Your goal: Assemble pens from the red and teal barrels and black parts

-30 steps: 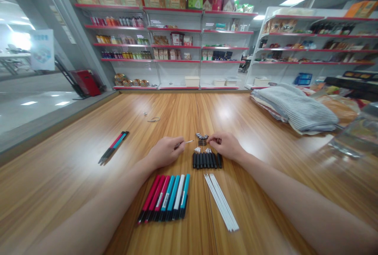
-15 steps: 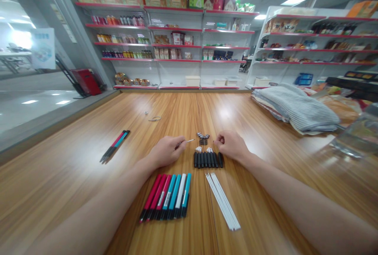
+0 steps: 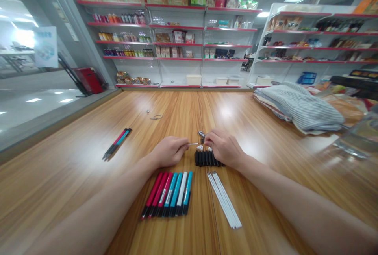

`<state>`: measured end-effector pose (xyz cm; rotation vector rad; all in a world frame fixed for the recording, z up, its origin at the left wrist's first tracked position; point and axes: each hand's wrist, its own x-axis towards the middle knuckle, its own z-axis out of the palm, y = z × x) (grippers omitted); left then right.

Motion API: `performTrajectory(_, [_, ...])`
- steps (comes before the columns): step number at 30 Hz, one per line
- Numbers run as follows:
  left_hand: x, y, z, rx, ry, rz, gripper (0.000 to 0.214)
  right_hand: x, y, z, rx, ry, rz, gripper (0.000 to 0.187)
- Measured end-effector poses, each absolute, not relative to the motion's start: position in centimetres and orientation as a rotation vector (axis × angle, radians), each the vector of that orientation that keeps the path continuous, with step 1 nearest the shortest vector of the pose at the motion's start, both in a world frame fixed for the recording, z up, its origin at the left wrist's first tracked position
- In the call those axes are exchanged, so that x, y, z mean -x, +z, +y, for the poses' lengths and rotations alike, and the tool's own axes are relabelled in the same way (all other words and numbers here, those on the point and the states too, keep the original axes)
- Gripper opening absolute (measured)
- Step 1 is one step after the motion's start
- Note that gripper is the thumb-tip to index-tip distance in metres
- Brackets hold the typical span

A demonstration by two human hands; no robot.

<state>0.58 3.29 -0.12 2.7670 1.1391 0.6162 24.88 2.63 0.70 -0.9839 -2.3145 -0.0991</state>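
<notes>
My left hand (image 3: 169, 151) pinches a thin pen refill (image 3: 193, 143), whose tip sticks out to the right. Closed fingertips of my right hand (image 3: 224, 149) are at the small springs (image 3: 202, 140); whatever they grip is hidden. Silvery pen tips (image 3: 201, 133) lie just behind the springs. Small white parts (image 3: 200, 148) sit in front of them, above a row of black pen grips (image 3: 203, 159), partly covered by my right hand. Nearer me are red, blue and white pen barrels (image 3: 168, 194) and a bundle of white refills (image 3: 225, 200).
Two pens (image 3: 117, 144), one red and one blue, lie at the left. A ring-like loop (image 3: 156, 117) and a tiny metal piece (image 3: 148, 111) are farther back. Folded striped cloth (image 3: 301, 105) and a clear water container (image 3: 360, 137) stand right. Shelves (image 3: 177, 58) line the back.
My right hand has moved left and come down over the springs and the right end of the black grips. My left hand stays near its place, holding the refill.
</notes>
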Motion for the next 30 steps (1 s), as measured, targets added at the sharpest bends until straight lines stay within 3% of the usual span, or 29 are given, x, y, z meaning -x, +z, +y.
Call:
performTrajectory(22, [-1.2,-0.1,3.0,-2.862,0.573,1.095,0.023,-23.3,1.1,1.7,0.904,-0.274,-2.433,0.021])
performTrajectory(30, [-1.0,-0.3,3.2,-2.805,0.667,1.038,0.019,-23.5,1.4,1.1,0.888,-0.100,-2.302,0.015])
